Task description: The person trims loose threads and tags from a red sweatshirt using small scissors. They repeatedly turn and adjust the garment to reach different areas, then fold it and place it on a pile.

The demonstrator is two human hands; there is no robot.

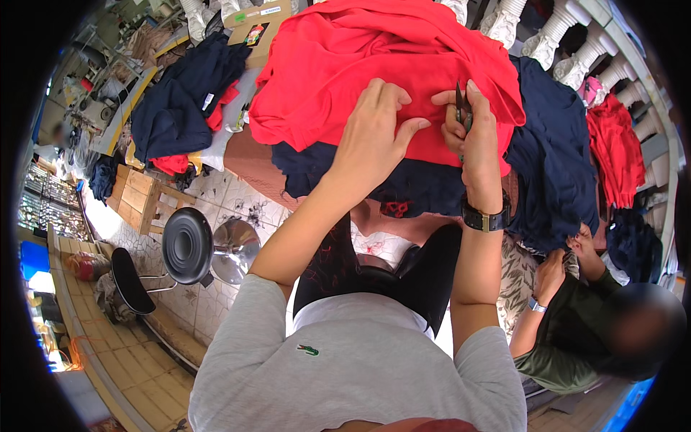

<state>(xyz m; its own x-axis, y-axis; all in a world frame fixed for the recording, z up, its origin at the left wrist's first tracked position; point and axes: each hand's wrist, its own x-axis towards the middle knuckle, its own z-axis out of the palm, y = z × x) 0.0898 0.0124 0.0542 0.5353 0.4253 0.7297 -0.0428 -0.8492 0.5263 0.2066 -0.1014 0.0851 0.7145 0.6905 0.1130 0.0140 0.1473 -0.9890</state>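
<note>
On the worktable straight ahead, a red garment point(374, 50) lies heaped over a layer of navy garments point(554, 151), and both of the person's hands are at its near edge. The left hand point(374, 133) lies flat on the red cloth with the fingers close together, pressing the fabric down and holding it taut. The right hand point(471, 129), with a dark wristwatch point(486, 218) on its wrist, is closed around a small pair of thread snips point(461, 108), the blades pointing up just above the fingers and touching or nearly touching the cloth. Whether the blades are biting a thread is too small to tell. The work looks to be in mid-course: one red piece is under the hands, while a second pile of navy and red clothing point(180, 101) lies at the far left of the table and another red garment point(615, 147) hangs at the right, with nothing to show which of these are finished. At the lower right a seated co-worker point(576, 317) in a dark green shirt handles navy fabric. A black round stool point(187, 245) stands on the tiled floor to the left.
</note>
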